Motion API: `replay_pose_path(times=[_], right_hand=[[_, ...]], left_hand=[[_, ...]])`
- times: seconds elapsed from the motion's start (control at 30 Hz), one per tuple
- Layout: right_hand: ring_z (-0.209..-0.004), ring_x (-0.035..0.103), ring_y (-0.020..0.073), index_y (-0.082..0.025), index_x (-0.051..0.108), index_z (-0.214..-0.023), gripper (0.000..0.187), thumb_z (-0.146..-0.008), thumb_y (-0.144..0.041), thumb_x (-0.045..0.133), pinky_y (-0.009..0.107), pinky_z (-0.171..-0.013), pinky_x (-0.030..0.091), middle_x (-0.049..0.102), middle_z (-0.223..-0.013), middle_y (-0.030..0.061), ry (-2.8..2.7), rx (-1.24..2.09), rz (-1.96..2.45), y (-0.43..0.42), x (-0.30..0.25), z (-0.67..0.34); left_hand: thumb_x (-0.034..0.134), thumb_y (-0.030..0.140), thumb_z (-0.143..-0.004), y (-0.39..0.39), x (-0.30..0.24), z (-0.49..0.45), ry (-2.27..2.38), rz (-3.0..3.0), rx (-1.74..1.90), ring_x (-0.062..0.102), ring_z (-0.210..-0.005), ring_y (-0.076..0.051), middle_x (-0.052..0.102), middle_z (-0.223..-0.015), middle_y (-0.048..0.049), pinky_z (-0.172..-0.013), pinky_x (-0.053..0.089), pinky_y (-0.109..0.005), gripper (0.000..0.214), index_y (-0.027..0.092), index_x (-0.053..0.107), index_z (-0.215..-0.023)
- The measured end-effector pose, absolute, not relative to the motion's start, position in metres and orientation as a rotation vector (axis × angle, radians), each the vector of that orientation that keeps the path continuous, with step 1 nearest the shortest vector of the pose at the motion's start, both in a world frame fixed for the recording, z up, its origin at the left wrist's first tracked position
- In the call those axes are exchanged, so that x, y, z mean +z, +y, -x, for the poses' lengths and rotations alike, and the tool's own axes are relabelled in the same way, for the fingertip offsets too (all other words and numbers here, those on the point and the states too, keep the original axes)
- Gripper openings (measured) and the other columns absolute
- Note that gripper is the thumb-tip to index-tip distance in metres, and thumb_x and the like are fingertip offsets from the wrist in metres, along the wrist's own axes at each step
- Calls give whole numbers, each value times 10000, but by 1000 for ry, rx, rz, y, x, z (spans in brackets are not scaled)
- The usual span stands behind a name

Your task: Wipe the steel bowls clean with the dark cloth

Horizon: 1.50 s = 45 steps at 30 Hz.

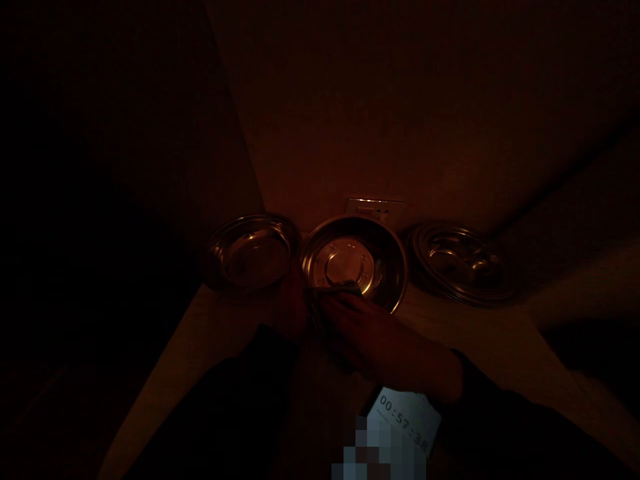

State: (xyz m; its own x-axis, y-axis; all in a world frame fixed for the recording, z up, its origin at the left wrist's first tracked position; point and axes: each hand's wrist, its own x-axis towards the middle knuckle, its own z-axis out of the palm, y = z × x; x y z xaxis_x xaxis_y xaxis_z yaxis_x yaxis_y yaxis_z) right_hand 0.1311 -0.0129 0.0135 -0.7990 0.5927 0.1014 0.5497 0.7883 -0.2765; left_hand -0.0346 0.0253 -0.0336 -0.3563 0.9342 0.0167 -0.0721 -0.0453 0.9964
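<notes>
From my remote seat, I see the metal bowl [345, 263] on the worktop [500, 333], between a metal dish [257, 260] at left and stacked metal plates [463, 267] at right. My right hand [357, 323] bends its fingers at the near rim, my left hand [293, 307] just beside — whether either grips anything, I cannot tell in this gloom.

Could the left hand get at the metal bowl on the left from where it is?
Probably yes. The left hand, beside the middle bowl, is close to the left bowl's near right side, and nothing visible blocks the way. It's too dark to tell whether that hand holds anything.
</notes>
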Motion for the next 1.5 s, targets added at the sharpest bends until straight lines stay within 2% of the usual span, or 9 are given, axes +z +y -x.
replay_pose_path(times=[0.13,0.4,0.6,0.77,0.9,1.1,1.23,1.37,1.5], right_hand=[[-1226,497,289,-83,409,-1405,476,-940,-172,463,449,-978,477,538,-1374,167,-2865,234,1001,-19,8,-133],[-938,625,286,-150,634,-1091,264,-859,-103,516,495,-858,494,690,-1007,117,-2949,124,1279,-24,26,-148],[-1131,576,263,-139,580,-1217,314,-915,-165,499,438,-952,477,633,-1228,145,-2916,360,1015,-15,28,-143],[-1295,450,228,-99,416,-1401,448,-985,-263,437,389,-1067,415,499,-1413,165,-2735,480,849,-11,18,-129],[-1236,511,258,-113,447,-1380,429,-967,-226,456,435,-1016,453,543,-1367,165,-2794,385,930,-15,16,-132],[-988,638,291,-133,585,-1210,349,-866,-110,528,496,-885,498,689,-1088,136,-2921,203,1218,-24,22,-144],[-1106,594,292,-108,504,-1318,403,-922,-181,506,475,-920,495,625,-1249,167,-2875,227,1061,-21,16,-137],[-1301,454,253,-76,366,-1431,486,-987,-263,428,424,-1056,419,475,-1434,182,-2750,347,841,-14,15,-128],[-1211,538,227,-128,471,-1354,395,-991,-276,430,405,-1024,444,584,-1322,139,-2769,475,887,-14,22,-134]], left_hand=[[372,445,-944,25,-34,36,1318,-1073,1518,624,-1098,-214,717,-1020,-59,-1065,414,-390,381,193,657,-928],[357,498,-941,22,-22,35,1231,-1172,1536,604,-1159,-225,697,-1158,-64,-1077,400,-405,448,200,655,-1094],[412,473,-925,25,-30,35,1290,-1115,1576,607,-1139,-228,710,-1077,-61,-1060,412,-391,388,199,659,-1045],[430,504,-905,28,-38,39,1345,-1069,1573,576,-1172,-231,704,-1039,-52,-1099,368,-367,371,214,657,-949],[438,486,-901,27,-35,37,1370,-1062,1555,603,-1100,-228,699,-1034,-47,-1069,398,-401,340,218,632,-977],[451,484,-897,25,-29,36,1329,-1152,1577,637,-975,-217,712,-907,-41,-1021,433,-390,330,220,648,-898],[444,501,-902,29,-37,38,1365,-1079,1581,591,-1144,-228,714,-1012,-60,-1083,385,-390,363,213,658,-956],[505,470,-877,32,-44,40,1405,-1048,1566,489,-1303,-231,692,-1131,-66,-1134,334,-377,316,221,657,-998],[483,449,-889,30,-44,42,1420,-1054,1574,529,-1263,-232,691,-1128,-52,-1131,341,-374,287,236,653,-982]])
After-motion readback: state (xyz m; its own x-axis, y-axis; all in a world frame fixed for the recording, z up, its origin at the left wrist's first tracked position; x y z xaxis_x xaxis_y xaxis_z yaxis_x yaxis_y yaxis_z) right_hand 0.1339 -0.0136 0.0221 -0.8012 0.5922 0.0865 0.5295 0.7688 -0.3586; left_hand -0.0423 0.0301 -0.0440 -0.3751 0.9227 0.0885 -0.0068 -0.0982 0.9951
